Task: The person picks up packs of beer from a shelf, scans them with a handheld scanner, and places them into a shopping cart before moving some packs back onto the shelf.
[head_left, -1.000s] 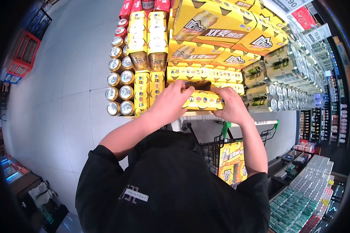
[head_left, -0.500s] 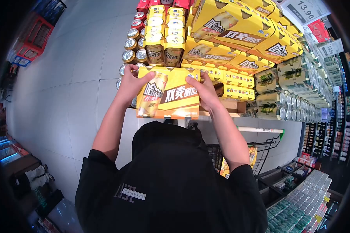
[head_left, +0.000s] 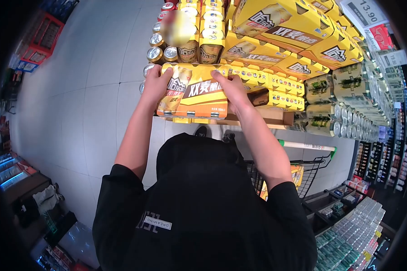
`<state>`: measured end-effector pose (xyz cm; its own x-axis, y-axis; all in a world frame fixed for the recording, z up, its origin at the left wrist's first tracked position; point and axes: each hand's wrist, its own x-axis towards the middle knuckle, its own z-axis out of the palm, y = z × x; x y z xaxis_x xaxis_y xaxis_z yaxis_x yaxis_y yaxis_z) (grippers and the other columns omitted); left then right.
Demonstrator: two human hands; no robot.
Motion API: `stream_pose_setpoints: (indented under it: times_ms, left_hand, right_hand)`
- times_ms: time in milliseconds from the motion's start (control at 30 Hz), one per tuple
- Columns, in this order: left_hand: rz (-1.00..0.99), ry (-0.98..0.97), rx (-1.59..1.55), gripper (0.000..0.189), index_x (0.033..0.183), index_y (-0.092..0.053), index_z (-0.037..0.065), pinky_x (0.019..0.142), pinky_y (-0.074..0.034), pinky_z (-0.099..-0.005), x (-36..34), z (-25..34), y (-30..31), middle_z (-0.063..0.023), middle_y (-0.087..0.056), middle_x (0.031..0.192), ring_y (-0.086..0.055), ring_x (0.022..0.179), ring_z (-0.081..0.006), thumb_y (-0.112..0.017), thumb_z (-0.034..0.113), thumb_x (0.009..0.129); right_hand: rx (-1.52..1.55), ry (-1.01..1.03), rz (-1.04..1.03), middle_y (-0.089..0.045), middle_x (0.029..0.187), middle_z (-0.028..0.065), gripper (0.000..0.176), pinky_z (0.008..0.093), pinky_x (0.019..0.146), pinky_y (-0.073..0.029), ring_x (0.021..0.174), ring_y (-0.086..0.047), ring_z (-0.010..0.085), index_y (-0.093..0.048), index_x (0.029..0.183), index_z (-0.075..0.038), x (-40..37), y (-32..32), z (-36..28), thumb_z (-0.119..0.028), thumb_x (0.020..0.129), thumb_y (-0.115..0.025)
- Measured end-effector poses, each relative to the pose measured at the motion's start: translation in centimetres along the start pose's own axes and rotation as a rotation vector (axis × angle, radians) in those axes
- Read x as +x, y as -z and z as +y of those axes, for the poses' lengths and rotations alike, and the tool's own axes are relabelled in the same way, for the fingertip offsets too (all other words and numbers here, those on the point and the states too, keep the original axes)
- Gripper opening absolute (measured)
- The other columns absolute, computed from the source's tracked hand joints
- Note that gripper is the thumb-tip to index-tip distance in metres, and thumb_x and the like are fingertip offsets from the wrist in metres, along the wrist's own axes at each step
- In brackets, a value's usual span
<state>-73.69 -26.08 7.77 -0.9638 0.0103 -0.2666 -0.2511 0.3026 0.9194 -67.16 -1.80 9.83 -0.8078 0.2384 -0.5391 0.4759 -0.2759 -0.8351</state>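
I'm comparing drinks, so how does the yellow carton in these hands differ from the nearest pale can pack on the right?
The yellow carton is gripped by the left hand and right hand; the pale can pack sits untouched. The carton's yellow and orange printed board hides most of its cans, while the pack's cans show plainly. Both are multi-packs.

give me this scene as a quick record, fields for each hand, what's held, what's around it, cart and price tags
left hand: grips one end of the held pack, thumb on its printed face
right hand: grips the other end
held: yellow Harbin beer multipack, printed face toward camera
beyond it: stacked yellow multipacks
left of stack: loose cans
shopping cart: yellow packaging inside
price tags: 13.90; 19.90
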Motion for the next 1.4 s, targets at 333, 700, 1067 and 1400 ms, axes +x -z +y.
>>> stream_pose_setpoints:
  times_ms: [333, 700, 1067, 1400]
  left_hand:
    - [-0.03, 0.06, -0.284, 0.029, 0.096, -0.06, 0.003, 0.07, -0.05, -0.0267, -1.0, -0.2, -0.5, -0.0029, -0.065, 0.087, -0.058, 0.077, -0.0073, -0.067, 0.03, 0.103]
    - [-0.026, -0.02, 0.097, 0.04, 0.078, -0.056, 0.005, 0.062, -0.047, -0.0253, -3.7, -1.3, 2.5, 0.0002, -0.057, 0.079, -0.053, 0.069, -0.0061, -0.072, 0.034, 0.101]
    - [-0.042, -0.244, -0.12, 0.025, 0.095, -0.074, -0.002, 0.093, -0.049, -0.0265, -6.6, -2.9, 1.9, -0.0115, -0.063, 0.133, -0.063, 0.111, -0.0109, -0.07, 0.022, 0.102]
    - [-0.108, 0.007, -0.687, 0.024, 0.116, -0.069, -0.011, 0.103, -0.049, -0.0307, -6.3, -4.2, 0.9, -0.0141, -0.048, 0.158, -0.059, 0.126, -0.0147, -0.061, 0.007, 0.104]
  right_hand:
    - [-0.166, 0.216, 0.056, -0.061, 0.097, 0.0029, 0.03, 0.028, 0.08, -0.052, 0.09, -0.061, 0.0113, -0.058, 0.106, -0.007, -6.3, 9.4, 6.1, -0.035, 0.102, -0.067]
    - [-0.7, -0.582, 0.319, -0.072, 0.11, 0.0315, 0.056, 0.0431, 0.094, -0.053, 0.106, -0.071, 0.0408, -0.065, 0.116, 0.012, -19.3, 22.5, 37.7, -0.039, 0.093, -0.067]
    - [-0.441, -0.621, 0.248, -0.072, 0.111, 0.0303, 0.056, 0.0414, 0.093, -0.054, 0.105, -0.071, 0.0372, -0.064, 0.12, 0.013, -18.5, 21.5, 35.5, -0.036, 0.093, -0.067]
    - [-0.03, -0.149, 0.055, -0.06, 0.108, 0.0022, 0.056, 0.0268, 0.084, -0.048, 0.094, -0.057, 0.0103, -0.048, 0.146, -0.004, -23.3, 16.2, 11.5, -0.008, 0.094, -0.067]
